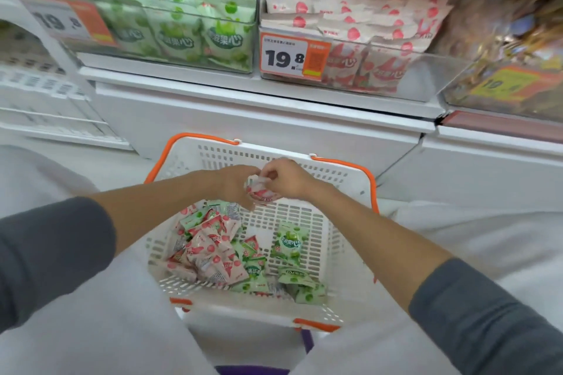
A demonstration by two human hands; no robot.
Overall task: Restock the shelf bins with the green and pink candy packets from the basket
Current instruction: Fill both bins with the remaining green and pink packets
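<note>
Grey sleeves (54, 253) sit closest, both forearms reaching out over the basket (341, 175). A small bunch of pink packets (261, 192) is held between the hands above the basket's far half. The left hand (234, 183) has its grip curled round the bunch, and the right hand (289, 178) pinches its upper edge. Below them a mixed heap of loose packets (213, 253), pink and green, lies on the basket floor, with green packets (289, 243) off to the right. This looks like the gathering step, squaring up a pink handful. The next move calls for lifting it to the pink bin (380, 39), right of the green bin (182, 24), and dropping it in over the clear front wall.
</note>
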